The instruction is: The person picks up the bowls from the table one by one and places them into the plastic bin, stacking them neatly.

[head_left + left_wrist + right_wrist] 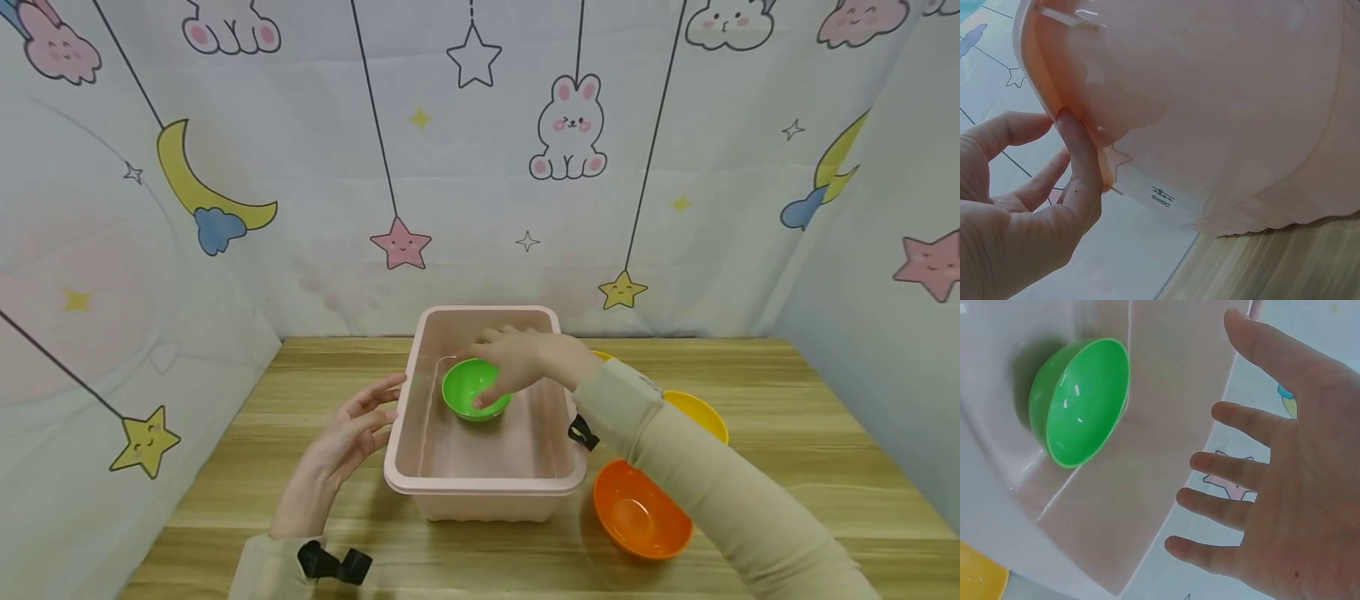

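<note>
Green bowl: the bowl (467,385) stands upright inside the pink plastic tub (486,486), on its floor, a little toward 11 o'clock from the middle.
Right hand: this hand (512,360) is above the tub, at 2 o'clock of the green bowl; fingers are straight and spread apart, and in the right wrist view they stand clear of the bowl, holding nothing.
Left hand: this hand (358,427) is at 9 o'clock of the tub; fingers are relaxed and apart, tips touching the rim, without a firm grip as I judge.
Inside the tub: one bowl is visible, resting free from the fingers, so I judge this piece as settled.
Outside the tub: an orange bowl (641,512) at 4 o'clock and a yellow bowl (701,414) at 3 o'clock, partly behind the sleeve (720,492), are on the table (810,450). One more yellow edge (602,355) shows at 2 o'clock; its form is hidden.
Stage: these outside bowls seem not yet handled, so the work looks unfinished.
Writing: small dark marks (1161,196), near 6 o'clock in the left wrist view, resemble characters, but I cannot read them.
Brand: no readable name is visible on bowls or tub.
</note>
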The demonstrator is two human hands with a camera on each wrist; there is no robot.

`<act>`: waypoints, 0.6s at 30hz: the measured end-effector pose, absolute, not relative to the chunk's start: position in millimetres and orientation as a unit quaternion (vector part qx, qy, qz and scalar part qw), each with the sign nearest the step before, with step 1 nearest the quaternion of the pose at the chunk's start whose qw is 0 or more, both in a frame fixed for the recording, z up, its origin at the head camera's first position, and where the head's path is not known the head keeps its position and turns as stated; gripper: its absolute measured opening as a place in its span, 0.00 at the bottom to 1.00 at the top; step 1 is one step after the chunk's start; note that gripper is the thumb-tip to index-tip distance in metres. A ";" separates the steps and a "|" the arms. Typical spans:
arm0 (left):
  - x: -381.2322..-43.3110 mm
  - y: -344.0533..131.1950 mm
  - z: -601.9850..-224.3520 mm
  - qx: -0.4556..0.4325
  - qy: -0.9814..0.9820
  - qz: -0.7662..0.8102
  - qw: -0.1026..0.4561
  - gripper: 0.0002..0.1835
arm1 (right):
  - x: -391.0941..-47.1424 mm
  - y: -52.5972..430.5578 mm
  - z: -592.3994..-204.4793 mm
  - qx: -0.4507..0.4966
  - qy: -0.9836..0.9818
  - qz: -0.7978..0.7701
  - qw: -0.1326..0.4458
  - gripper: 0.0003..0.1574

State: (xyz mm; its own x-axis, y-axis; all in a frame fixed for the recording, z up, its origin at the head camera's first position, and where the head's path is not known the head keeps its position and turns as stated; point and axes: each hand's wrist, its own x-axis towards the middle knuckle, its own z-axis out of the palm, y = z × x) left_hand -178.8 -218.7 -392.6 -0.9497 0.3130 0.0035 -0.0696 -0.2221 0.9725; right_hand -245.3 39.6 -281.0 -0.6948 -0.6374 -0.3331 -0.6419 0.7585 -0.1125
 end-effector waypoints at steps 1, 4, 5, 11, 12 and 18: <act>-178.9 -218.7 -392.7 0.100 0.611 0.775 0.123 0.25 | -244.1 40.5 -280.7 -0.348 0.921 0.006 0.176 0.46; -179.1 -218.7 -393.0 0.099 0.612 0.775 0.123 0.25 | -240.4 44.4 -279.8 -0.350 0.922 0.005 0.168 0.46; -179.2 -218.7 -393.1 0.099 0.612 0.775 0.123 0.25 | -239.2 46.1 -279.4 -0.352 0.922 0.002 0.164 0.46; -179.3 -218.4 -393.2 0.099 0.614 0.773 0.123 0.25 | -233.1 57.3 -275.2 -0.376 0.915 -0.037 0.139 0.45; -179.3 -218.4 -393.1 0.099 0.615 0.773 0.122 0.25 | -232.3 59.3 -274.8 -0.381 0.914 -0.044 0.134 0.45; -178.9 -218.6 -392.3 0.098 0.614 0.774 0.122 0.24 | -226.9 70.8 -276.5 -0.399 0.910 -0.059 0.096 0.45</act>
